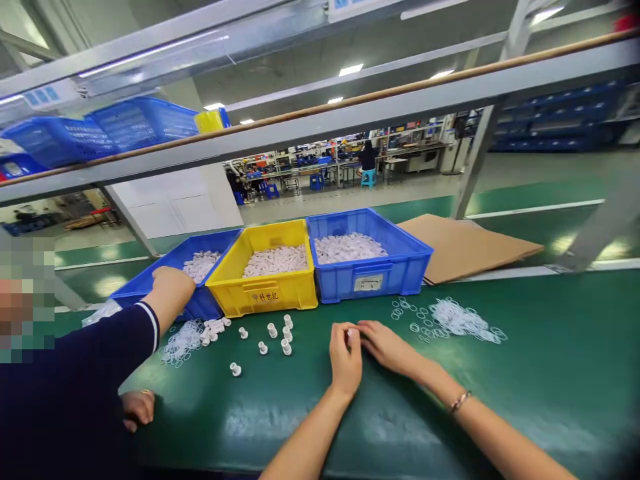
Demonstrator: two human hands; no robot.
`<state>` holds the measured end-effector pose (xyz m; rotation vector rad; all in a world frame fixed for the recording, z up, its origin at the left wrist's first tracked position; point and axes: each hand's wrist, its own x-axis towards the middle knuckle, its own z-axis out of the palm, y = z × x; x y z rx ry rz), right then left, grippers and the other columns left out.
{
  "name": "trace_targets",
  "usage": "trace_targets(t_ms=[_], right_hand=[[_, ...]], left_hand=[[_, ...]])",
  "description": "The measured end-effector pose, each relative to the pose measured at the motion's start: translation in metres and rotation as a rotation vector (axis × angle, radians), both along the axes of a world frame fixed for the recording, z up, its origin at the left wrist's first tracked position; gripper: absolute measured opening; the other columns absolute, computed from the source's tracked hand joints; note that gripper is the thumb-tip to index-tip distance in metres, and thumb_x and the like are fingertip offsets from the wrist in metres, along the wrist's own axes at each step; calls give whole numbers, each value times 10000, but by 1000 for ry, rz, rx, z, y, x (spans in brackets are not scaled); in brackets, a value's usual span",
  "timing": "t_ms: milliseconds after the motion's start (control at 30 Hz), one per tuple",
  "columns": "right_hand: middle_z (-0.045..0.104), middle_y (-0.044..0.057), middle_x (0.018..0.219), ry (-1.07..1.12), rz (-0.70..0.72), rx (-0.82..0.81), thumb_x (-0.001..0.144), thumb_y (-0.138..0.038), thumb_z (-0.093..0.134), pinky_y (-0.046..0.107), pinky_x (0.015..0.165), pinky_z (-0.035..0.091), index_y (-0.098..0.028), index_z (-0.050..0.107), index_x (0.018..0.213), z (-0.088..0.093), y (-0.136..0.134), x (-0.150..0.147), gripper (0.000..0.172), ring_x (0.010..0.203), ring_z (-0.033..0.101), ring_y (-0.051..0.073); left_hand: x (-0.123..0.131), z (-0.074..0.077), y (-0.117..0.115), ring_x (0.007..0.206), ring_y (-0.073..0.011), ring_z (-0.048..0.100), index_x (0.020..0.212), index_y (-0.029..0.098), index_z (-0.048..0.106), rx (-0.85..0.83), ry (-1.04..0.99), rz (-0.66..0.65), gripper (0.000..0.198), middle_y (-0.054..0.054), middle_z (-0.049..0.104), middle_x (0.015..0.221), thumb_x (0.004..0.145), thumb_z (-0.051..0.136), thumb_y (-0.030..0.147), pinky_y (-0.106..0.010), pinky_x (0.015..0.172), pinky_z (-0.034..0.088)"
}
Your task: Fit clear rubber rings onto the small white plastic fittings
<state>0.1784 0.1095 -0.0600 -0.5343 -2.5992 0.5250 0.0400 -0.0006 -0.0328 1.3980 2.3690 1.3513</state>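
Grip: left hand (346, 360) and right hand (387, 345) meet at the fingertips over the green bench (550, 373), fingers curled inward. A pale bit shows between the left thumb and index finger, perhaps a white part, but it is too small and covered to be sure; cannot tell whether either hand is closed on anything. Bracelet (460, 401) on right wrist. Loose white parts (286, 347), seven counted, stand spread out on the bench left of the left hand, well apart from it, collar end down where visible. Farther left, a small heap of parts beside a pile of clear rings (183, 343). Second ring pile (463, 320) lies beyond and to the right of the right hand, a few rings strayed toward it. Behind: left blue bin (150, 283), yellow bin (235, 297), right blue bin (395, 275), side by side, all containing white pieces. Writing: yellow bin front carries dark Chinese characters, 科世 legible within them; right blue bin has a white label (369, 283), its handwriting unreadable. Co-worker's dark sleeve (127, 337), white band at cuff, extends to the left blue bin, hand (173, 285) inside its rim.
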Motion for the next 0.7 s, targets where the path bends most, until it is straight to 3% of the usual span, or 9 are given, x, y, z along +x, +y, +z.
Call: trace_targets(t_ms=[100,200,267,367,433,567,700], right_hand=[[624,161,1201,-36,-124,8,994,-332,323,484,977,526,-170,605,1198,13,8,34,384,1092,617,303],[639,124,1101,-89,-181,18,990,-329,347,455,874,547,-197,615,1129,14,-1,61,329,972,646,293],[634,116,1091,-113,-199,21,985,-322,364,439,871,540,-204,613,1146,9,-13,70,319,994,635,293],[610,128,1116,-121,-225,29,992,-311,349,441,894,518,-197,596,1181,3,-25,69,331,1054,603,299],[600,122,1070,-126,-226,35,988,-293,339,430,841,513,-197,600,1077,2,-26,63,293,989,605,290],[601,55,890,-161,-184,7,927,-226,410,348,678,459,-221,532,846,5,-8,50,146,755,592,221],[625,21,826,-183,-161,-71,902,-229,469,322,636,425,-227,529,821,8,14,39,100,711,601,200]], left_hand=[[11,-25,6,786,-118,635,1087,217,580,125,-213,-110,358,-58,650,1003,1037,286,414,-229,719,592],[-4,-33,14,695,-107,580,1048,213,525,202,-405,-189,362,-36,596,930,1024,288,486,-203,585,531],[-10,-37,15,622,-89,527,1017,210,538,221,-500,-241,372,-15,574,891,1004,338,524,-195,516,467],[-9,-41,12,529,-59,427,971,197,584,228,-585,-328,402,6,559,841,967,426,566,-194,454,363],[-7,-43,11,505,-52,403,972,181,609,223,-620,-385,424,12,552,804,939,482,584,-197,443,335],[-10,-46,15,570,-77,497,1106,144,627,221,-683,-455,504,-5,556,822,868,595,588,-212,500,431],[-13,-47,19,706,-116,594,1198,132,584,236,-743,-516,532,-61,647,930,866,626,546,-250,641,521]])
